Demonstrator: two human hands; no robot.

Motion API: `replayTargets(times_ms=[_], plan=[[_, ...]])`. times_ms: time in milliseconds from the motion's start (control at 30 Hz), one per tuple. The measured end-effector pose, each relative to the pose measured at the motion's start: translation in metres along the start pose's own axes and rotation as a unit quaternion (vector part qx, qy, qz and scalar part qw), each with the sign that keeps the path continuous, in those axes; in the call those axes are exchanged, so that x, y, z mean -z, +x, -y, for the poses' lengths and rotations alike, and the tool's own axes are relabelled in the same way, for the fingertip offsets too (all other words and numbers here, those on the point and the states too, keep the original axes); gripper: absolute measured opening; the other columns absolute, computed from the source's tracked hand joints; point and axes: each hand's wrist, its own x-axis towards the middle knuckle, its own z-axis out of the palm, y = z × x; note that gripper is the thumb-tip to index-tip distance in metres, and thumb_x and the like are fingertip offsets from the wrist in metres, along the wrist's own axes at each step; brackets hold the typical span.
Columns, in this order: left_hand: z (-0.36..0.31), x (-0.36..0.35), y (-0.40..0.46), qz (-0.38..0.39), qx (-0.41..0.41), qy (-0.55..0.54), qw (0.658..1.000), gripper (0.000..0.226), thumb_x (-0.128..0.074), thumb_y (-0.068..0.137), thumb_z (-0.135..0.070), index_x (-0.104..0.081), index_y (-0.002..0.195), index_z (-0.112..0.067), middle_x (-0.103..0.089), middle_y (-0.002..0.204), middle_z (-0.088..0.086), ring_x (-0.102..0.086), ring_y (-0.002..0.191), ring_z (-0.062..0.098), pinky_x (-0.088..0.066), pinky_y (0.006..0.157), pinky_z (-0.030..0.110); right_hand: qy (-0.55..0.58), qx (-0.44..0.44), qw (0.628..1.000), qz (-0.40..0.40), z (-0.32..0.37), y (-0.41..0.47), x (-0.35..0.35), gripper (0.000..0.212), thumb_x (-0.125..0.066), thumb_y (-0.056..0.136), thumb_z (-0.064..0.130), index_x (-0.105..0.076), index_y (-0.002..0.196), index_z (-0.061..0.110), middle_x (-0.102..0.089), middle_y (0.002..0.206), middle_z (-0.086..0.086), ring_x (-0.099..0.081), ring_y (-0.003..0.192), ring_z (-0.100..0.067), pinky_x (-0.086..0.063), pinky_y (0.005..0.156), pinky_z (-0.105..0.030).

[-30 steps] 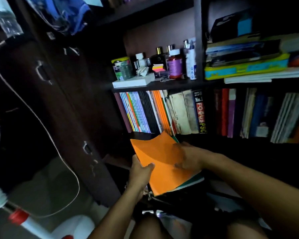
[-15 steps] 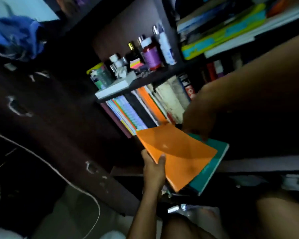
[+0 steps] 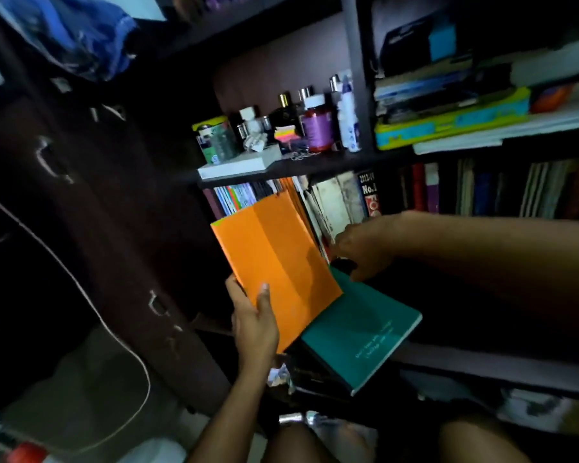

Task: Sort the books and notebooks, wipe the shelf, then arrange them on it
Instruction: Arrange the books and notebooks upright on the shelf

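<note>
Sorting step: thin notebooks being held in front of the middle shelf (image 3: 315,167).

Left hand (image 3: 254,324) is gripping the orange notebook (image 3: 278,262), thumb curled over its near edge; right hand (image 3: 365,248) is reaching to the far corner of the green notebook (image 3: 365,335) beneath, fingers apparently pinching it, though dim light is obscuring the hold. Next move probably calls for separating the two covers. Legible: "No.1" on a spine (image 3: 368,192); the green cover's print is too small to read.
</note>
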Motion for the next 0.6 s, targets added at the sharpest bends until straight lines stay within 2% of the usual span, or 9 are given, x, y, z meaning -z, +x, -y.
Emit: replayTargets(times_ms=[67,167,267,300,400,433,533,600], plan=[[0.001,0.000,0.011,-0.037,0.009,0.040,0.998,0.058,-0.044,0.105,-0.049,-0.025,0.155,-0.025,-0.056,0.141,0.008,-0.057,0.118,0.035,-0.049,0.095,0.048,-0.048,-0.009,0.999,-0.017,0.000,0.015,-0.003,0.067,-0.064,0.092,0.047,-0.039,0.149,0.022,-0.046,0.148,-0.007,-0.045,0.135,-0.029,-0.039,0.110,-0.052],[0.012,-0.005,0.031,-0.067,-0.008,0.011,0.998,0.050,-0.042,0.106,-0.041,-0.034,0.150,-0.021,-0.060,0.129,0.002,-0.059,0.111,0.027,-0.045,0.086,0.035,-0.094,-0.009,0.995,-0.034,-0.002,0.040,-0.005,0.062,-0.061,0.093,0.036,-0.039,0.149,0.019,-0.040,0.153,-0.007,-0.035,0.142,-0.028,-0.028,0.117,-0.053],[0.025,-0.017,0.045,-0.065,-0.016,-0.013,0.998,0.021,-0.045,0.106,-0.040,-0.043,0.126,-0.043,-0.065,0.108,-0.012,-0.065,0.094,0.009,-0.049,0.077,0.029,-0.165,-0.007,0.984,-0.069,-0.006,0.061,0.002,0.062,-0.051,0.098,0.032,-0.031,0.154,0.015,-0.029,0.161,-0.010,-0.019,0.152,-0.030,-0.018,0.121,-0.058],[0.030,-0.021,0.049,-0.069,-0.016,-0.020,0.997,0.019,-0.048,0.106,-0.037,-0.044,0.123,-0.045,-0.064,0.104,-0.016,-0.064,0.089,0.006,-0.047,0.075,0.026,-0.202,0.001,0.976,-0.076,-0.008,0.068,0.003,0.062,-0.048,0.100,0.034,-0.029,0.155,0.013,-0.027,0.162,-0.011,-0.015,0.153,-0.031,-0.016,0.121,-0.060],[0.044,-0.032,0.059,-0.073,0.041,-0.042,0.996,0.039,-0.063,0.100,-0.034,-0.052,0.136,-0.025,-0.062,0.109,-0.008,-0.060,0.097,0.012,-0.043,0.083,0.026,-0.294,0.023,0.949,-0.115,-0.022,0.094,-0.001,0.061,-0.046,0.101,0.034,-0.030,0.155,0.011,-0.028,0.162,-0.013,-0.015,0.153,-0.032,-0.015,0.121,-0.063],[0.048,-0.034,0.061,-0.060,0.053,-0.048,0.996,0.042,-0.066,0.097,-0.036,-0.055,0.134,-0.022,-0.063,0.110,-0.007,-0.060,0.098,0.014,-0.044,0.083,0.027,-0.308,0.032,0.941,-0.133,-0.026,0.098,0.000,0.061,-0.047,0.100,0.033,-0.032,0.154,0.011,-0.029,0.162,-0.012,-0.016,0.153,-0.032,-0.015,0.121,-0.063],[0.059,-0.035,0.064,0.000,0.057,-0.038,0.998,0.023,-0.061,0.090,-0.050,-0.065,0.103,-0.031,-0.068,0.095,-0.012,-0.066,0.091,0.010,-0.048,0.071,0.023,-0.363,0.056,0.919,-0.145,-0.041,0.105,-0.001,0.059,-0.049,0.098,0.035,-0.038,0.152,0.014,-0.031,0.161,-0.010,-0.022,0.151,-0.030,-0.015,0.121,-0.060],[0.063,-0.038,0.065,0.015,0.059,-0.021,0.998,0.013,-0.058,0.093,-0.052,-0.063,0.088,-0.040,-0.068,0.092,-0.014,-0.065,0.090,0.009,-0.049,0.071,0.027,-0.408,0.055,0.903,-0.125,-0.050,0.104,-0.008,0.064,-0.046,0.099,0.040,-0.030,0.157,0.016,-0.019,0.167,-0.011,-0.014,0.154,-0.031,-0.007,0.123,-0.060]])
